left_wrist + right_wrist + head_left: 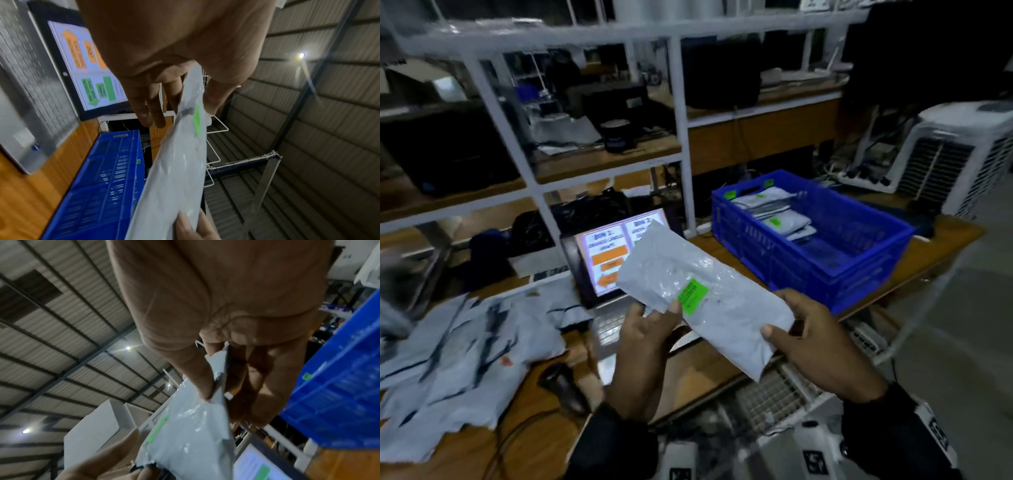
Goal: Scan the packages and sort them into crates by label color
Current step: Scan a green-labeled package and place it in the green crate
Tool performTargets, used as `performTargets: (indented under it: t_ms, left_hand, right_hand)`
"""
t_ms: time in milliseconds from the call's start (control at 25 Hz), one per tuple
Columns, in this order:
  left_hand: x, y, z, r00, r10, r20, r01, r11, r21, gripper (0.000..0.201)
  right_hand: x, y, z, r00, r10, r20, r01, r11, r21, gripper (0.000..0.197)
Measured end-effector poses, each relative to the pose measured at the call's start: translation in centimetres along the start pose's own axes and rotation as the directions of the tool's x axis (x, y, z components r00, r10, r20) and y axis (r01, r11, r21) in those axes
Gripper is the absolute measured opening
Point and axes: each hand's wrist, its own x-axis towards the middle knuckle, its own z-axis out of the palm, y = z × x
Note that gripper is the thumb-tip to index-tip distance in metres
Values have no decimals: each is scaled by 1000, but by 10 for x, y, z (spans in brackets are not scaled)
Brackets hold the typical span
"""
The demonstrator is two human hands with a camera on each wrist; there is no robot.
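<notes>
A person stands at a wooden counter [709, 363], holding one flat grey plastic mailer package [705, 294] in the air with both hands, over the counter's front edge. The left hand [643, 339] pinches the package's near long edge, thumb on top just beside a bright green rectangular label [693, 296] that faces up; the right hand [815, 339] pinches the lower end, thumb on top and fingers beneath. Both wrist views confirm each grip is closed on the package.

Behind the package an open laptop screen [607, 257] shows sorting instructions with orange and green blocks; the words are too blurred to read. To the right on the counter sits a blue slotted plastic crate [825, 257] with small green tags on its rim, already holding several grey packages with green labels [777, 212]. To the left lies a loose heap of grey mailer packages [458, 349] waiting their turn. A dark handheld object, possibly the scanner [563, 387], lies on the counter near the left wrist.

The step in hand appears to be reading the label colour. Whether this package has been scanned cannot be told. Being green, it most likely belongs in the blue crate, so the next move calls for carrying it right and forward over the rim and letting go.
</notes>
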Motion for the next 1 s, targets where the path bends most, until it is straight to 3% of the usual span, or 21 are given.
performTargets:
  t_ms: [120,240,400,520,680,760,840,920,1000]
  left_hand:
    - [32,-20,61,996,40,-78,-42,999,-27,39]
    - [62,-46,114,994,47,-104,-44,999,27,34]
    - [106,-76,166,992,53,-111,-39,992,122,57]
    - [154,-92,186,995,79,-66,-60,967,249,69]
    - [250,-127,199,985,171,-2,-150,871,468,70]
    - [298,-143,201,981,193,23,-162,744,648,81]
    - [333,-156,203,990,134,51,-105,437,893,92]
    - [360,-167,203,997,55,47,-54,135,989,100]
    - [377,-176,202,999,17,39,-39,14,999,106]
  right_hand:
    - [19,19,-87,997,-4,-76,1,999,-33,40]
    - [45,39,-154,973,85,-214,-73,995,66,50]
    - [111,66,-215,916,56,-397,-55,998,12,41]
    - [180,83,-243,922,-34,-385,-13,993,-119,21]
    - [301,122,-267,945,-84,-317,15,977,-214,24]
    - [354,143,-270,961,-55,-272,-7,974,-224,20]
    - [395,167,-269,977,-25,-210,-40,953,-299,24]
    - [431,192,-265,988,26,-152,-79,930,-359,32]
    - [455,218,-256,989,104,-103,-136,913,-384,33]
